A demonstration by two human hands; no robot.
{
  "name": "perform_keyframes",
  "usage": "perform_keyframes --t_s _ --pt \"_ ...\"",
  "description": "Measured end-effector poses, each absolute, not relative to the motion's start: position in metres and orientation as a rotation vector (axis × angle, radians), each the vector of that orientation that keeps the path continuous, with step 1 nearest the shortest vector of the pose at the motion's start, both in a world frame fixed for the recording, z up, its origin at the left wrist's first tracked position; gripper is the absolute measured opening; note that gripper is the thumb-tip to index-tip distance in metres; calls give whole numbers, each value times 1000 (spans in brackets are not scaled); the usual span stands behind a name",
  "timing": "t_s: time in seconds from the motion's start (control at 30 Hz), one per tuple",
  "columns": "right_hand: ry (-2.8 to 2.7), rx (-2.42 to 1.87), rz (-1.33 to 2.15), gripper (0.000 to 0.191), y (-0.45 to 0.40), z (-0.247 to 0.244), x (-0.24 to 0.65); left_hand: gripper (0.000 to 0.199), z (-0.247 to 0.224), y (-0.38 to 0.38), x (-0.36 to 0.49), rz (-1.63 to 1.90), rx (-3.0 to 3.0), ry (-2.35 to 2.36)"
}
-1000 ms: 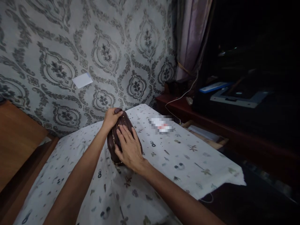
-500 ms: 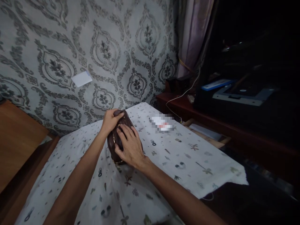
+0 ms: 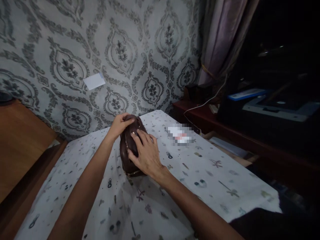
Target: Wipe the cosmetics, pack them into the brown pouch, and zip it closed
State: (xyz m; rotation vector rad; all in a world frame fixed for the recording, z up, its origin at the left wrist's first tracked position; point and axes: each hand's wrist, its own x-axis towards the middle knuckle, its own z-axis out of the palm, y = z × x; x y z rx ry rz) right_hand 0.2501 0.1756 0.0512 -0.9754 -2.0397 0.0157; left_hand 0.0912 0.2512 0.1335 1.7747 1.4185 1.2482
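Note:
A dark brown bag [image 3: 127, 156] with gold-coloured zips stands on a white patterned cloth [image 3: 175, 173]. My left hand [image 3: 121, 125] grips the bag's far end, its thumb over the top and the other fingers hidden behind the side. Across the bag's top and right side lies my right hand [image 3: 147, 151], its fingers spread and its thumb near the zip on the left. Part of the bag is covered by this hand.
A blurred white item [image 3: 180, 134] lies on the cloth to the right. Beyond it are a dark red cabinet [image 3: 212, 121] with an open drawer [image 3: 230, 148] and a white cable. Brown wooden furniture [image 3: 25, 143] stands at the left, and a patterned wall rises behind.
The view has shifted slightly, so the surroundings appear further right. My right thumb has moved a little up along the bag. My left hand keeps its grip.

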Motion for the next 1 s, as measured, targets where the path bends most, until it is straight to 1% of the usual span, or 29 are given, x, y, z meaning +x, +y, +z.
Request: perform_keyframes --t_s 0.07,0.3,0.6,1.0 --pt "-2047 -972 -7 54 176 51 250 33 132 253 76 1282 1729 1416" --pt "-2051 -936 -14 52 177 48 242 30 114 251 42 1294 1760 1541" --pt "-2146 -971 -58 51 176 61 243 21 106 243 47 1394 1793 1639" --pt "-2187 -1010 -92 49 171 69 242 21 107 215 62 1471 1836 1675"
